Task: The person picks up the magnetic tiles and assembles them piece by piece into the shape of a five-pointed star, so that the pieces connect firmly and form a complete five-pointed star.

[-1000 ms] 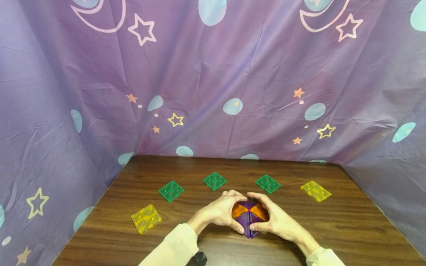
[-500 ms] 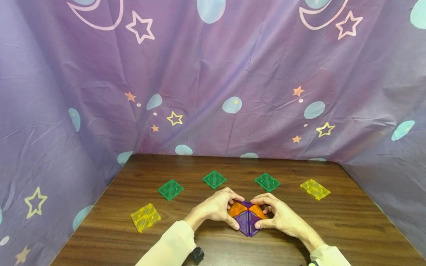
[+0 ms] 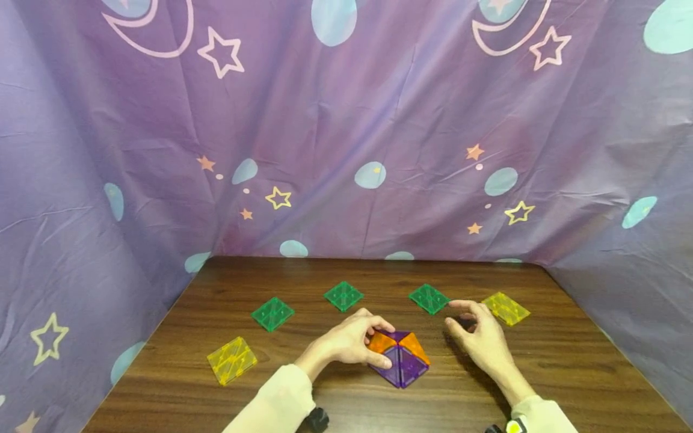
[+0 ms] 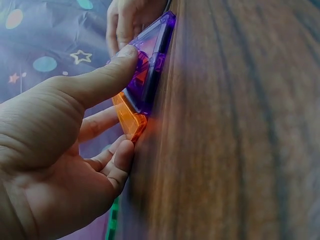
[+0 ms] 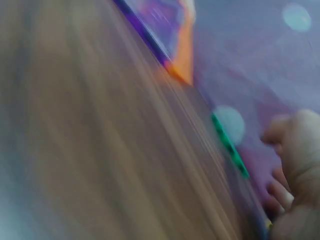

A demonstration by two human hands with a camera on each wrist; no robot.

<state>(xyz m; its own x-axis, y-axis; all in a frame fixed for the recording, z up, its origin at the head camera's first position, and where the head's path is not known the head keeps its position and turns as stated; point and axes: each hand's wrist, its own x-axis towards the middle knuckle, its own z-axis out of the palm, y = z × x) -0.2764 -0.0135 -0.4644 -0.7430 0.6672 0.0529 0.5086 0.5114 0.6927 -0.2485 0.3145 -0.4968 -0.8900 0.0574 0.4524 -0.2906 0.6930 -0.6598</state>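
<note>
A low dome of purple and orange translucent magnetic tiles (image 3: 409, 365) stands on the table right of centre. My left hand (image 3: 346, 343) holds its left side; in the left wrist view the thumb (image 4: 107, 75) lies on a purple tile and the fingers curl by an orange tile (image 4: 131, 122). My right hand (image 3: 483, 340) is off the dome, hovering to its right with loosely bent fingers and nothing in them. Its fingertips are close to a green tile square (image 3: 429, 299) and a yellow tile square (image 3: 506, 308). The right wrist view is blurred.
Two more green tile squares (image 3: 343, 296) (image 3: 273, 314) lie flat farther back and to the left. Another yellow tile square (image 3: 231, 360) is at the left. A purple patterned cloth (image 3: 335, 132) hangs behind and beside the brown wooden table (image 3: 574, 373).
My right hand has let go of the dome and moved right, toward the green and yellow squares. My left hand has stayed on the dome's left side.
</note>
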